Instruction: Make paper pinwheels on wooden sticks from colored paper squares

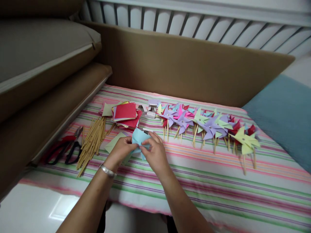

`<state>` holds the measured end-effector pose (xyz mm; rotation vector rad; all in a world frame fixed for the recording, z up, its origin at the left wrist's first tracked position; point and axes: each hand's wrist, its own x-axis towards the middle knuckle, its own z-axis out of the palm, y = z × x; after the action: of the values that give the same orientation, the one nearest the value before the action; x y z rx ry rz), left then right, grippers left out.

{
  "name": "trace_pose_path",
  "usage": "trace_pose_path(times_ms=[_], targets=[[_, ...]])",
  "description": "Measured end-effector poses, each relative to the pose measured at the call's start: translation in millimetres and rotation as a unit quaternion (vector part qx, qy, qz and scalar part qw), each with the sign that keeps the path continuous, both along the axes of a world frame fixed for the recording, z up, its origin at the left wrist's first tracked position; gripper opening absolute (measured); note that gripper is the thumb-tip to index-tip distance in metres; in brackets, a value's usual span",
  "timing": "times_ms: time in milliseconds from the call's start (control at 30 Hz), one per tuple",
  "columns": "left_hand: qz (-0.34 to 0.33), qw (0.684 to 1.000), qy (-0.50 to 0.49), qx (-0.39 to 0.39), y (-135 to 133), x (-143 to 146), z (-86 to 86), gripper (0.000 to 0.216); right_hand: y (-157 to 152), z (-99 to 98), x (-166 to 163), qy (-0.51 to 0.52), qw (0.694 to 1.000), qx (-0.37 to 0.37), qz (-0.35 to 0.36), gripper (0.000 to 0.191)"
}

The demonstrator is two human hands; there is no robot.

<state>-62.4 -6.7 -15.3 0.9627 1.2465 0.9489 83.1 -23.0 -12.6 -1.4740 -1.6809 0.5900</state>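
Note:
Between my two hands is a light blue paper pinwheel (138,136), its flaps partly folded toward the middle. My left hand (122,149) pinches it near the centre with thumb and fingers. From the other side my right hand (155,150) grips the same paper, thumb and forefinger close to the centre. Whether a pin is between the fingertips I cannot make out. A pale green paper sheet (112,144) lies partly under my left hand. Just beyond, a stack of coloured paper squares (125,111) rests on the striped cloth (194,194).
Left of my hands lie a bundle of wooden sticks (91,145) and black-handled scissors (64,152). Small open boxes (151,110) stand behind. A row of finished pinwheels (211,126) stretches right. A brown board (182,64) backs the cloth; stacked cushions (48,55) rise at left.

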Motion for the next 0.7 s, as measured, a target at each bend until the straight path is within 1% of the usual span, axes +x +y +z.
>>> trace_pose_path(times_ms=[100,167,200,267,333,367,433,533,600,700], targets=[[-0.013,1.000,-0.005,0.002,0.0,-0.8,1.0,0.018,2.7,5.9,9.4,0.077,0.997,-0.023,-0.018,0.024],[-0.042,0.999,-0.007,0.005,-1.5,-0.7,3.2,0.016,5.3,8.8,16.6,0.134,0.988,-0.073,-0.012,0.034],[-0.063,0.998,-0.005,0.008,-2.5,-0.3,4.5,0.015,6.5,9.7,19.8,0.163,0.981,-0.108,0.005,0.036],[-0.105,0.994,0.001,0.016,-4.8,1.3,7.0,0.011,7.9,10.9,24.5,0.221,0.957,-0.179,0.060,0.036],[-0.136,0.990,0.008,0.023,-6.8,3.5,8.4,0.008,7.8,11.8,26.7,0.259,0.933,-0.226,0.108,0.035],[-0.147,0.989,0.008,0.026,-7.5,4.8,8.6,0.007,7.4,12.4,27.0,0.263,0.928,-0.237,0.119,0.035],[-0.160,0.987,0.006,0.028,-8.1,7.1,7.9,0.007,6.0,13.3,27.0,0.247,0.929,-0.247,0.122,0.033],[-0.162,0.987,-0.005,0.018,-7.2,9.2,5.8,0.009,4.8,14.0,27.1,0.234,0.930,-0.259,0.114,0.031],[-0.149,0.988,-0.027,0.012,-6.0,9.0,5.3,0.013,5.4,13.9,28.1,0.252,0.925,-0.264,0.108,0.032],[-0.089,0.992,-0.087,0.008,-5.0,6.9,7.2,0.030,8.5,13.6,30.6,0.302,0.915,-0.256,0.074,0.036]])
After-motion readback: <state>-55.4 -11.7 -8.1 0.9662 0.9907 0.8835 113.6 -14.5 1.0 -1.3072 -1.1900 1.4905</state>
